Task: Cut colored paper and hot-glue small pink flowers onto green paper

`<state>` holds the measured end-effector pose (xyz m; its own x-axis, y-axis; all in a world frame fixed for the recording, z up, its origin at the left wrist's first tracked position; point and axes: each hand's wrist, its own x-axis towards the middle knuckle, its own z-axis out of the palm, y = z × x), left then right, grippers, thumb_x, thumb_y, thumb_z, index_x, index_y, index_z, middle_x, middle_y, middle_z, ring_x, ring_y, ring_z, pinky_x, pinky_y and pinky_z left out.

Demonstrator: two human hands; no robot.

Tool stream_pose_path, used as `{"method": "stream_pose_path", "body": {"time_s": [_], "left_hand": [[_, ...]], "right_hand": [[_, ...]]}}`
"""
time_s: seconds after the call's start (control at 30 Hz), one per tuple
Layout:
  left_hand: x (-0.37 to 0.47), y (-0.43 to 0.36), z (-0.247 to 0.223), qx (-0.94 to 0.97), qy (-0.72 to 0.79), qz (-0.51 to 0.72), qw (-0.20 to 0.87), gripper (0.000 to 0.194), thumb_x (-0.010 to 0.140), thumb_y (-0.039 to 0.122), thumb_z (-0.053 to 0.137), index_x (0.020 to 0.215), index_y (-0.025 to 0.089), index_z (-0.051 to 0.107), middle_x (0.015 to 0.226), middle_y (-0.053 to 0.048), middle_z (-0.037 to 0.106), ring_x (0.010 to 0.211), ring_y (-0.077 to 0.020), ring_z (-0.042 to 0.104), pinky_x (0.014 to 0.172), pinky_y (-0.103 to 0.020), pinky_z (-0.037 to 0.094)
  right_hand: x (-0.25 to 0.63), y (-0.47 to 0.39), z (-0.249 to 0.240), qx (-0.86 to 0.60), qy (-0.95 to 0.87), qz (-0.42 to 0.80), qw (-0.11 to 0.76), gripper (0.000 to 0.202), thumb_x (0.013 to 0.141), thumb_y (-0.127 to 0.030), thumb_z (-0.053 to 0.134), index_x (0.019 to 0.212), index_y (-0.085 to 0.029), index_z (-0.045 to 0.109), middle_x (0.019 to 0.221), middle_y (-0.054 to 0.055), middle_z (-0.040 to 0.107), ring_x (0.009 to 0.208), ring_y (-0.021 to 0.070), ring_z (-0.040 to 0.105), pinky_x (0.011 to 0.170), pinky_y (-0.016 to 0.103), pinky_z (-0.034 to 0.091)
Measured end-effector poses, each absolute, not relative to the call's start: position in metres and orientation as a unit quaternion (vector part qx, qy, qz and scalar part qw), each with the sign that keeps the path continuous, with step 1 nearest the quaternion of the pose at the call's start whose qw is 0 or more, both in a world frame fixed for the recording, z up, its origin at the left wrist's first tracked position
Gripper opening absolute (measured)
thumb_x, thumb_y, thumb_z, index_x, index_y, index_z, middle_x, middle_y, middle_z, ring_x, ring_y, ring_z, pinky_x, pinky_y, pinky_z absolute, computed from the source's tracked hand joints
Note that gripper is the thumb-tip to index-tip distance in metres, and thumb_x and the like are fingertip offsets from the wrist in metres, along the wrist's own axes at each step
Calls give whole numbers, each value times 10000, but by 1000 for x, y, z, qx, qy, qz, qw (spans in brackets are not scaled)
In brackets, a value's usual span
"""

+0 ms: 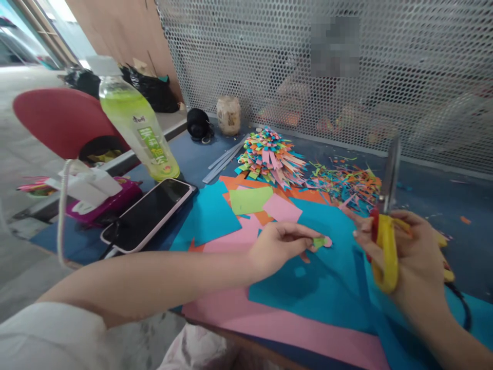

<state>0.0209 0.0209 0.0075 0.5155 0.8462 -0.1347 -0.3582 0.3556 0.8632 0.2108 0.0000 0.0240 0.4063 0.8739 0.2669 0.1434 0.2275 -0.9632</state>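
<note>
My left hand (277,247) pinches a small green paper piece (319,241) between thumb and fingertips, above a blue paper sheet (327,293). A small pink round bit (328,241) shows at its end; whether it is attached I cannot tell. My right hand (421,262) is wrapped round scissors (385,241) with yellow and red handles, their blades pointing up. Pink paper (283,208) and green paper (250,200) pieces lie just beyond my left hand. Behind them stands a cone of many-coloured fringed paper strips (271,154).
Colourful paper shreds (344,180) are heaped right of the cone. On the left are a phone (152,213), a drink bottle (138,128) and a purple tissue box (103,203). A jar (228,115) and a round black case (198,124) stand near the perforated metal panel (246,56).
</note>
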Motion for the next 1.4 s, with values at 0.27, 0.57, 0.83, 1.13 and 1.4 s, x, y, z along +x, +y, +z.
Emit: {"method": "stream_pose_path", "body": {"time_s": [0.27,0.57,0.83,1.13,1.4], "left_hand": [[23,20,-4,440,274,386,763,134,676,164,750,806,128,748,787,-42,717,602,-84,622,574,-193,534],[24,17,0,425,271,377,777,162,730,263,747,800,118,724,728,-47,690,679,-123,656,596,-206,552],[23,15,0,422,271,388,774,168,689,233,789,777,132,689,686,-23,672,663,-114,656,600,-191,545],[23,19,-5,398,250,401,786,281,659,300,830,823,129,679,724,-11,700,676,-99,662,618,-190,545],[22,19,-1,351,259,423,794,307,628,282,850,823,113,683,699,-15,712,669,-118,677,595,-214,545]], "right_hand": [[201,-15,6,-530,-538,322,571,623,460,-176,879,949,-300,513,646,-93,637,608,164,713,543,202,583],[204,-12,1,-527,-516,346,579,654,437,-106,883,961,-287,536,720,-69,667,594,121,681,575,179,578],[199,-12,5,-507,-522,357,586,597,499,-175,878,963,-282,518,691,-86,646,597,114,662,593,211,584],[200,-14,3,-499,-548,359,567,555,539,-195,878,955,-304,528,688,-73,643,606,133,657,589,246,604],[199,-17,7,-530,-514,370,564,590,497,-146,871,951,-293,524,679,-80,638,593,131,661,577,230,592]]}}
